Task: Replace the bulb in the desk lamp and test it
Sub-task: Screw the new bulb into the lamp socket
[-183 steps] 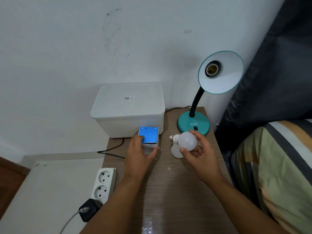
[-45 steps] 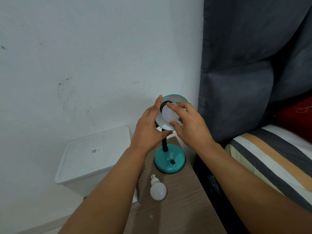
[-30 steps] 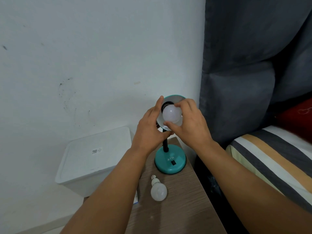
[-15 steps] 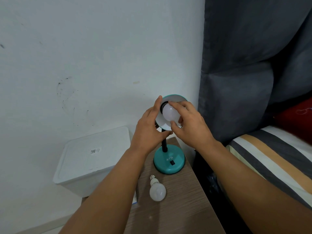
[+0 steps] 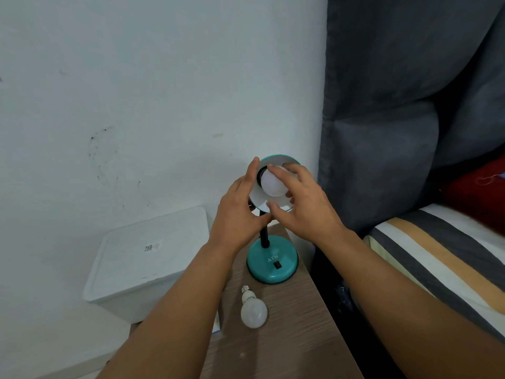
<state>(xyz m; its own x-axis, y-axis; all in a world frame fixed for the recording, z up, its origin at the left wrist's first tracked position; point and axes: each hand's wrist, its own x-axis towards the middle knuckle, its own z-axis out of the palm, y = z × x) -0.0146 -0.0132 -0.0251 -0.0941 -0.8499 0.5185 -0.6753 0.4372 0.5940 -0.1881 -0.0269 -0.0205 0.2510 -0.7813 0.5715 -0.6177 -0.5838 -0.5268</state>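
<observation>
A teal desk lamp stands on its round base at the far end of a wooden bedside table. My left hand grips the left rim of the lamp's shade. A white bulb sits in the socket inside the shade, unlit. My right hand has its fingertips and thumb wrapped around that bulb. A second white bulb lies loose on the table in front of the base, screw cap pointing away from me.
A white lidded plastic box stands left of the lamp against the white wall. The corner of a blue-and-white carton shows beside my left forearm. A grey padded headboard and a striped bed lie to the right.
Over the last second my right hand's fingers have shifted around the bulb in the socket, regripping it. My left hand has stayed on the shade. The loose bulb has not moved.
</observation>
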